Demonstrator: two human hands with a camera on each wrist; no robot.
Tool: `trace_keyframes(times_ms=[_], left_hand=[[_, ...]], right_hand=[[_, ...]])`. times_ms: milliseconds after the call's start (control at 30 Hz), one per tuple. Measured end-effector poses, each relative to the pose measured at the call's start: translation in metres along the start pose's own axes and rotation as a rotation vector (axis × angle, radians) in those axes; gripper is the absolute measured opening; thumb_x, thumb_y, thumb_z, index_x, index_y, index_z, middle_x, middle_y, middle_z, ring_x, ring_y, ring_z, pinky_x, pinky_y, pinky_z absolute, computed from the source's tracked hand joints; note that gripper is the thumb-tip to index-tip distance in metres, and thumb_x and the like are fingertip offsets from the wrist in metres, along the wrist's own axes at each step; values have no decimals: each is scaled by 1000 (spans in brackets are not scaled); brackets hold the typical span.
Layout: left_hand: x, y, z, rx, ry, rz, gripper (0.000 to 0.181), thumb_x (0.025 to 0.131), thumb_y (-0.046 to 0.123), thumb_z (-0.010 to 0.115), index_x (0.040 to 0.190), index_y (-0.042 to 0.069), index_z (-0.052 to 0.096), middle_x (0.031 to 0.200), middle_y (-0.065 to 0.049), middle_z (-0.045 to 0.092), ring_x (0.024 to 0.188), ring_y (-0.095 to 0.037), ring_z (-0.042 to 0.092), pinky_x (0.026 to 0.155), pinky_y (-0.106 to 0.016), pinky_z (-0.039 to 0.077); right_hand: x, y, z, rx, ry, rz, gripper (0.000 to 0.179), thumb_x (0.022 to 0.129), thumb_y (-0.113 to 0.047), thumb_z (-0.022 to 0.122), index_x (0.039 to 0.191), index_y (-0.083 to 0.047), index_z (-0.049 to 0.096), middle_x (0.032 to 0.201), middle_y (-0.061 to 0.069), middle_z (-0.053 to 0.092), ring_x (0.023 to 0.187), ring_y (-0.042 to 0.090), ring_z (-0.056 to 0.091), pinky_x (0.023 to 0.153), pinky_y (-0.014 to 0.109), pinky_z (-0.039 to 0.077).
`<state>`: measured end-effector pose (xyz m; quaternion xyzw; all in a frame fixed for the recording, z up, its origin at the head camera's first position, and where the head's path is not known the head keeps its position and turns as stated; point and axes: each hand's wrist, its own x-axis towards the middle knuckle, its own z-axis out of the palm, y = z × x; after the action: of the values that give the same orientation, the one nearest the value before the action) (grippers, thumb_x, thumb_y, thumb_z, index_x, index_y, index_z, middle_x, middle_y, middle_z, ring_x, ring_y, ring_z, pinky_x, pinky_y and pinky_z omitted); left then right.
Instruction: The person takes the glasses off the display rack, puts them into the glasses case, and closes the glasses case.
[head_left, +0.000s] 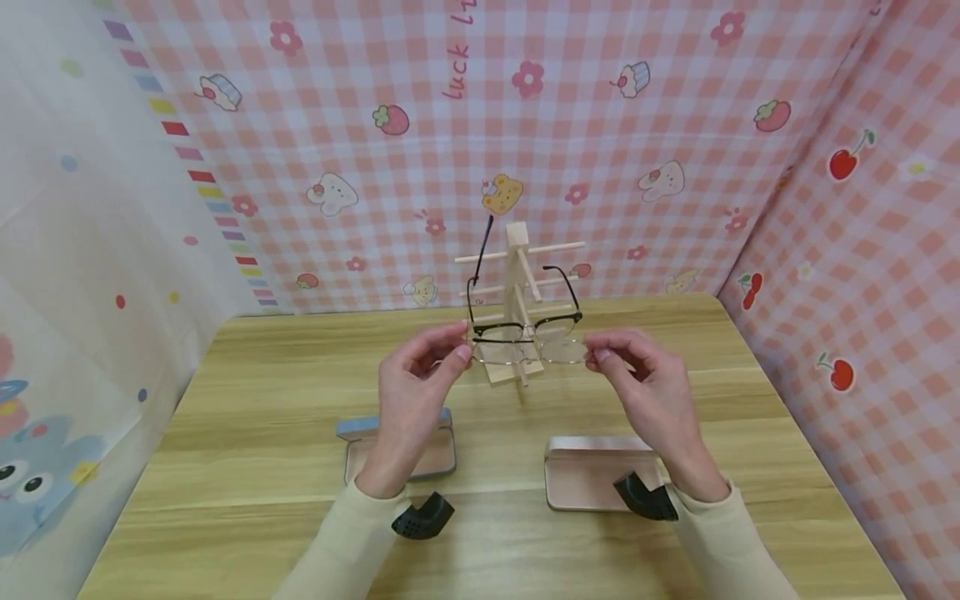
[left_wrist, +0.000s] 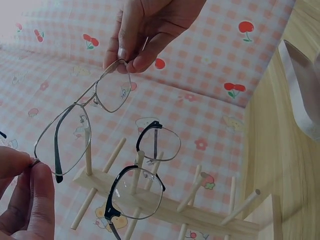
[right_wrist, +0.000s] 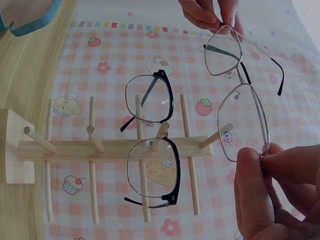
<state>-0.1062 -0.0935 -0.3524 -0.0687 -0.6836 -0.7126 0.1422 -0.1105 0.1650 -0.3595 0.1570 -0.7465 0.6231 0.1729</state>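
Both hands hold a pair of thin metal-rimmed glasses (head_left: 562, 352) up in front of a wooden peg stand (head_left: 517, 267). My left hand (head_left: 416, 387) pinches the left end of the frame near the hinge. At the opposite end, the thumb and fingers of my right hand (head_left: 648, 387) pinch the frame. Dark-tipped temples extend from the held glasses in the right wrist view. Behind them, black-browed glasses (right_wrist: 175, 172) rest on the stand's pegs, seen in both wrist views. In the head view the two pairs partly overlap.
An opened blue glasses case (head_left: 442, 458) lies on the wooden table (head_left: 247, 450), partly behind my left wrist. An opened pale case (head_left: 585, 483) with pinkish lining lies below my right hand. Black devices sit at both wrists. Checked pink cloth (head_left: 420, 67) hangs behind the table.
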Motion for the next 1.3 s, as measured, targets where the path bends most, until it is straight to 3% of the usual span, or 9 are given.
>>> trace_keyframes(times_ms=[333, 667, 900, 1100, 1300], left_hand=[[-1, -1, -1, -39, -16, 18, 22, 93, -6, 70, 114, -5, 74, 110, -22, 72, 89, -14, 71, 79, -27, 61], [-2, -2, -3, -2, -32, 54, 17, 93, -5, 71, 108, -2, 78, 108, -12, 73, 93, -18, 71, 87, -32, 61], [-2, -2, -4, 16, -39, 73, 15, 92, -7, 71, 105, -5, 78, 105, -14, 72, 89, -9, 68, 83, -27, 61], [-2, 0, -5, 51, -43, 78, 16, 90, -9, 69, 102, -4, 79, 104, -13, 73, 88, -8, 68, 80, -26, 60], [-2, -1, -9, 108, -54, 54, 20, 88, -8, 68, 100, 2, 81, 101, -9, 72, 92, -17, 70, 81, -26, 60]], right_hand=[[-2, 0, -1, -35, -17, -18, 16, 99, 9, 61, 107, 5, 74, 100, 1, 69, 89, 10, 71, 81, 24, 61], [-3, 1, 0, -22, -23, -28, 16, 98, 10, 61, 107, 5, 74, 101, 1, 69, 91, 11, 71, 82, 25, 61], [-4, 1, 1, -25, -24, -21, 17, 98, 10, 61, 107, 6, 74, 102, 18, 67, 91, 11, 71, 82, 25, 61], [-3, 0, 2, -18, -24, -22, 17, 98, 10, 61, 106, 4, 75, 101, 7, 68, 91, 11, 71, 82, 27, 61], [-3, 0, 2, -16, -32, -29, 18, 98, 10, 61, 107, 4, 75, 102, 11, 68, 91, 11, 71, 83, 27, 61]])
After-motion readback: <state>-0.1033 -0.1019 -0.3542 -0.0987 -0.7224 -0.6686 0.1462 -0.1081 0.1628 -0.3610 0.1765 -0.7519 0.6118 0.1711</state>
